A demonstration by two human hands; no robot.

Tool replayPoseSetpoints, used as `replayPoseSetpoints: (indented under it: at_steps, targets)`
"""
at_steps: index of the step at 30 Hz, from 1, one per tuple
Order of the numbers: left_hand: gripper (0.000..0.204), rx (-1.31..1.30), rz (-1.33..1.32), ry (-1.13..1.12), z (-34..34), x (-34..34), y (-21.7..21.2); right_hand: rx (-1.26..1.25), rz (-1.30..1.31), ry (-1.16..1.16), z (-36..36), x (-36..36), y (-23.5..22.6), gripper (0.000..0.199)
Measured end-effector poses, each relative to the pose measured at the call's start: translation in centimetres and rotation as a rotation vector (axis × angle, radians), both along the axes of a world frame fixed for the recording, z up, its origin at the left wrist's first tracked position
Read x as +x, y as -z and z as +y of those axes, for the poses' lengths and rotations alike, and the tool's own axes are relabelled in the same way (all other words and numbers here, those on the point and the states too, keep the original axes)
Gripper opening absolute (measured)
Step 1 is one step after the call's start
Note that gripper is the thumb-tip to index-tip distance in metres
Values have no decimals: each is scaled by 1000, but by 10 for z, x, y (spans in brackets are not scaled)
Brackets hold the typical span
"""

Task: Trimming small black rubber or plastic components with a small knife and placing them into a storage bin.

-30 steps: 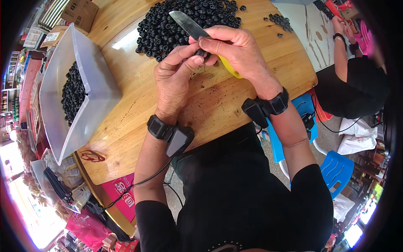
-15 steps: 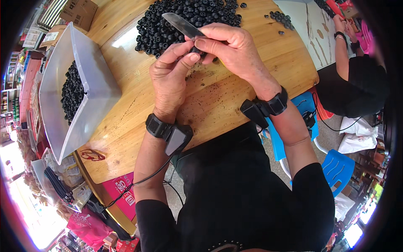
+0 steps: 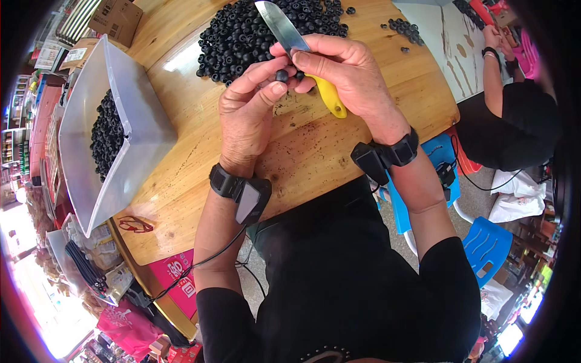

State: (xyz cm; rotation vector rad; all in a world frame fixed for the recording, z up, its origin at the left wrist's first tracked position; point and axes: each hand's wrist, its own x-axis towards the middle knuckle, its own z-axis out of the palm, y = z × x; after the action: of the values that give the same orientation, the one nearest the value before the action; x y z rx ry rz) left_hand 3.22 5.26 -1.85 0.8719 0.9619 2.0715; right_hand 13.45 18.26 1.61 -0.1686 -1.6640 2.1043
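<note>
My right hand (image 3: 354,72) grips a knife (image 3: 328,95) with a yellow handle, its steel blade slanting up and away to the left. Between the fingertips of my left hand (image 3: 247,115) is a small round black piece (image 3: 281,76). A second dark piece (image 3: 299,75) shows by the right fingers, under the knife; which hand has it, I cannot tell. Just beyond both hands spreads a large heap of round black pieces (image 3: 236,45), many with a hole in the middle. Dark crumbs (image 3: 296,136) lie scattered over the wood below my hands.
A translucent plastic bin (image 3: 145,115) with many similar black pieces stands tilted at the left of the wooden table (image 3: 187,193). Red-framed glasses (image 3: 134,224) lie near the left edge. At far right sits another person (image 3: 514,121), beside a blue chair (image 3: 487,248). A few pieces (image 3: 404,29) lie at the back right.
The knife has turned more upright and its yellow handle has come into sight. My right hand has shifted slightly right, and the fingertips of the two hands have drawn a little apart.
</note>
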Motion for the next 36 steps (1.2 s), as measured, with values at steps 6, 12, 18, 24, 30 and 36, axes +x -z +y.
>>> replayPoseSetpoints:
  at_steps: [6,12,18,24,30,36]
  targets:
    - [30,-13,-25,-10,-1,1,-1,73,-14,-11,2,2,0,21]
    - [27,-85,-40,-92,-1,-4,5,236,44,-13,-2,-1,4,24]
    - [25,-150,8,-151,-2,-7,11,418,19,93,-6,-5,8,23]
    - [26,-132,95,-135,2,-2,6,336,-2,90,2,-3,10,23]
    - [26,-163,37,-175,-2,-5,5,271,29,58,-7,-4,6,22]
    - [26,-164,85,-198,-2,-7,7,418,5,101,-7,-7,11,24]
